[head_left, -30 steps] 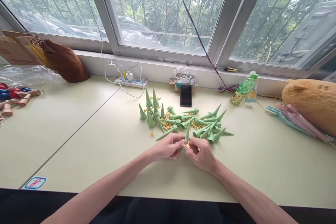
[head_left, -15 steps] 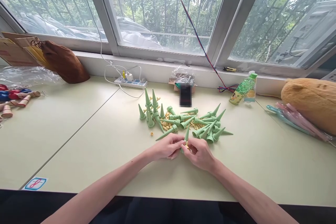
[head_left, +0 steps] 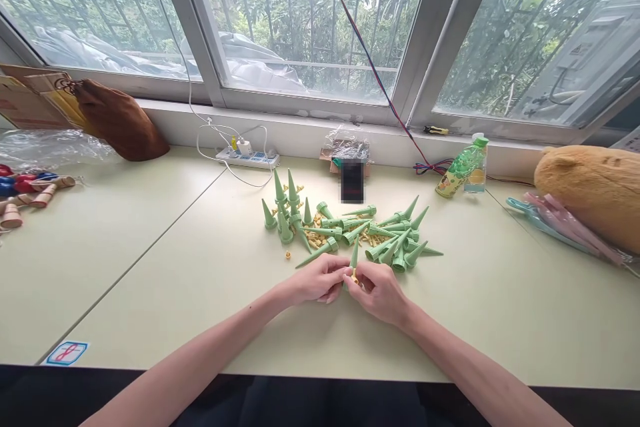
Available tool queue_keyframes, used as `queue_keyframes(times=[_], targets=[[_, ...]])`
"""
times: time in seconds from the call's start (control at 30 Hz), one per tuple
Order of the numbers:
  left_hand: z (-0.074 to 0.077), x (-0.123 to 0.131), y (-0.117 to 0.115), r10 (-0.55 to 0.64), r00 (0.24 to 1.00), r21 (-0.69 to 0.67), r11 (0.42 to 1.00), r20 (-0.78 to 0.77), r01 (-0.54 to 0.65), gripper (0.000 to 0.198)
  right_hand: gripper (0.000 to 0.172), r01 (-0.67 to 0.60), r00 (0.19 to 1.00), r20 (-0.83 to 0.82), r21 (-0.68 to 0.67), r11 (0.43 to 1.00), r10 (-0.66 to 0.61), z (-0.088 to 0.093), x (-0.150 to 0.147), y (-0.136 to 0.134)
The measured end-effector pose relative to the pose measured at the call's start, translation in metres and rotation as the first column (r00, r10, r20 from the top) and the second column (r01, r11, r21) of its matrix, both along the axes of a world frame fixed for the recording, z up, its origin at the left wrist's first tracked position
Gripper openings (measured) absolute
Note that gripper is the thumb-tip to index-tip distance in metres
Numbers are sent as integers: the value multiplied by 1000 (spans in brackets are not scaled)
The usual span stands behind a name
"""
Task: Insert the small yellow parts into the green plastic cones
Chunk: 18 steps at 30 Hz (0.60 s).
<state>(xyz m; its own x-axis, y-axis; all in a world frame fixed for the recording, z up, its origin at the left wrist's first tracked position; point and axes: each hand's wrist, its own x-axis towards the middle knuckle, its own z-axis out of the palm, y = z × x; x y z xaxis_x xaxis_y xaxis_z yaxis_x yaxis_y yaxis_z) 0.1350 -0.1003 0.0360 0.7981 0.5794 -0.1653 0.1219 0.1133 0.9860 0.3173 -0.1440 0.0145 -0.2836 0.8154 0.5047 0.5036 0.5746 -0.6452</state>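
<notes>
Between my hands a green plastic watering spike (head_left: 355,255) points upward, away from me. My left hand (head_left: 319,278) is closed around its wider lower end, which the fingers partly hide. A small yellow valve piece (head_left: 355,277) shows at the spike's side, pinched by my right hand (head_left: 383,291). Just beyond lies a heap of loose green spikes (head_left: 397,247) with many small yellow valves (head_left: 316,238) among them. Left of the heap several spikes stand upright (head_left: 281,207), some with yellow pieces sticking out. One yellow piece (head_left: 288,255) lies alone near my left hand.
On the pale table (head_left: 200,293), a power strip (head_left: 249,158) and a small box (head_left: 345,150) stand by the window. Bottles (head_left: 461,168) and a plush toy (head_left: 590,190) are at right. A brown bag (head_left: 120,120) and wooden toys (head_left: 33,193) are at left.
Both hands keep nearly the same hold on the spike and the yellow valve. The whole view has shifted very slightly; nothing else has visibly moved.
</notes>
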Motion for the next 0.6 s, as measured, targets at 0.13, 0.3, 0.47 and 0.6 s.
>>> queue_keyframes(times=[0.13,0.3,0.47,0.6], targets=[[1,1,0,1,1000,-8,1000,4,-1,42,35,-1,1000,6,-8,1000,1,0,0,0],[0,1,0,8,1000,7,1000,1,-8,41,36,1,1000,5,-11,1000,-1,0,0,1],[-2,3,0,120,993,61,991,-2,-120,39,34,53,999,0,-60,997,-53,-1,1,3],[-1,5,-1,308,951,269,918,-16,-292,30,23,122,992,-14,-110,986,-124,-4,3,5]])
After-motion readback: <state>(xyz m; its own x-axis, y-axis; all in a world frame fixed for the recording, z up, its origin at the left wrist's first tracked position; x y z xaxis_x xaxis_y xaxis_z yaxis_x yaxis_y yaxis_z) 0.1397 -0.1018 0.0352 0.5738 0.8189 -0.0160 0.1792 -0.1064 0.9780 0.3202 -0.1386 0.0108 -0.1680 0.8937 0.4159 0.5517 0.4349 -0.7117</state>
